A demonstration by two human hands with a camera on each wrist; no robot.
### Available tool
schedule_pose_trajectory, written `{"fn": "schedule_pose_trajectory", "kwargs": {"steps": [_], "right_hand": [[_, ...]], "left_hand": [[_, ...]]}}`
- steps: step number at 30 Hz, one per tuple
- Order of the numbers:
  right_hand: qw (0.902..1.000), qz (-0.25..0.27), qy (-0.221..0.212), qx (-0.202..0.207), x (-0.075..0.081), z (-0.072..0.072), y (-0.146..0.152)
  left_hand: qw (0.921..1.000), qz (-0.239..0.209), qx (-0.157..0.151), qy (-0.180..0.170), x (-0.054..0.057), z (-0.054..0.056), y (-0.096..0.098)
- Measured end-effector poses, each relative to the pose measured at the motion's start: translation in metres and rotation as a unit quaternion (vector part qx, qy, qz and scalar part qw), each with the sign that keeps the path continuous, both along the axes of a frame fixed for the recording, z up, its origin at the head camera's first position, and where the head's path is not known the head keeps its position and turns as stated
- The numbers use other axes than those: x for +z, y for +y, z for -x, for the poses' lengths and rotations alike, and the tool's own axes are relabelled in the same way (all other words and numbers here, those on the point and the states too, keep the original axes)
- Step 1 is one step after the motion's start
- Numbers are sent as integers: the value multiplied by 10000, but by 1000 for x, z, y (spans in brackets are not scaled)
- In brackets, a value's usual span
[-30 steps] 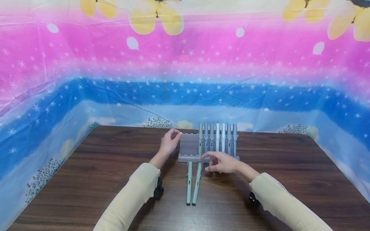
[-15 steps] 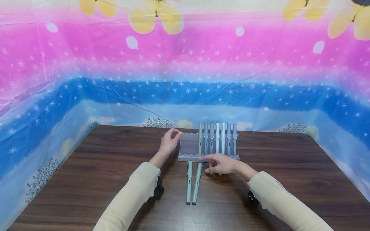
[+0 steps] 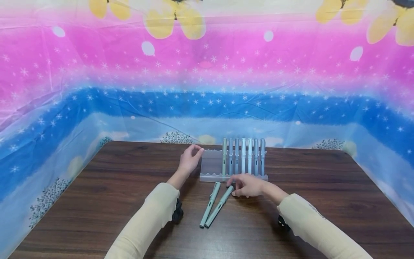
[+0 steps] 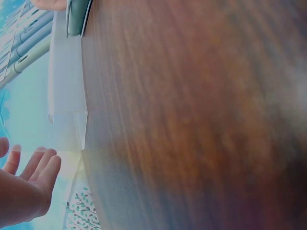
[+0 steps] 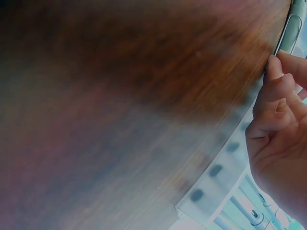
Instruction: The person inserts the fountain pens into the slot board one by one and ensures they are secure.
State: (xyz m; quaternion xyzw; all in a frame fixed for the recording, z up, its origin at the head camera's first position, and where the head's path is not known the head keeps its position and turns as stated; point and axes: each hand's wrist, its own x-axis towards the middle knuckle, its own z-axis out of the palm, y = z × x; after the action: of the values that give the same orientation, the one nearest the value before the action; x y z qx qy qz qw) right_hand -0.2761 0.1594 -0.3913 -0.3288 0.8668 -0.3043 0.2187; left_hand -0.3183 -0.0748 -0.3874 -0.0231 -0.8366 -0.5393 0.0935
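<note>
A clear pen rack [image 3: 211, 177] stands near the back of the table, with several upright pens [image 3: 243, 154] in green, grey-blue and pale blue filling its middle and right. My left hand [image 3: 189, 158] holds the rack's upper left corner between thumb and index finger; in the left wrist view its other fingers [image 4: 42, 167] are spread beside the rack's end. Before the rack lie two green capped pens, a left pen [image 3: 209, 205] and a right pen [image 3: 219, 207], both slanting. My right hand [image 3: 247, 185] pinches the right pen's cap end with thumb and index finger.
The dark wooden table [image 3: 129, 172] is bordered by a printed cloth backdrop [image 3: 207, 104] at the back and sides. Black wrist cameras sit under both sleeves [image 3: 152, 208].
The two loose pens have swung from nearly straight to slanted, cap ends rightward and lower ends leftward. My right fingers have drawn back from the rack's front edge onto the right pen's cap.
</note>
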Motion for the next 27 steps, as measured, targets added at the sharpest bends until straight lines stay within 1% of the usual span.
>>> {"fn": "schedule_pose_trajectory", "kwargs": {"steps": [8,11,14,21,24,27], "right_hand": [[9997,18,199,142,-1,0,3],[9997,60,132,182,-2,1,6],[9996,218,15,183,-1,3,10],[9979,622,-171,-56,5,5,20],[9954,900,-284,-140,8,7,22],[9914,1169,-494,-310,11,8,24]], "left_hand": [[10000,-6,14,-16,-1,0,1],[10000,-6,7,-22,-2,1,0],[10000,8,-3,-17,-2,1,0],[10000,58,-23,68,-1,0,0],[9999,60,-21,91,-1,0,0],[9999,38,-31,87,0,-1,0]]}}
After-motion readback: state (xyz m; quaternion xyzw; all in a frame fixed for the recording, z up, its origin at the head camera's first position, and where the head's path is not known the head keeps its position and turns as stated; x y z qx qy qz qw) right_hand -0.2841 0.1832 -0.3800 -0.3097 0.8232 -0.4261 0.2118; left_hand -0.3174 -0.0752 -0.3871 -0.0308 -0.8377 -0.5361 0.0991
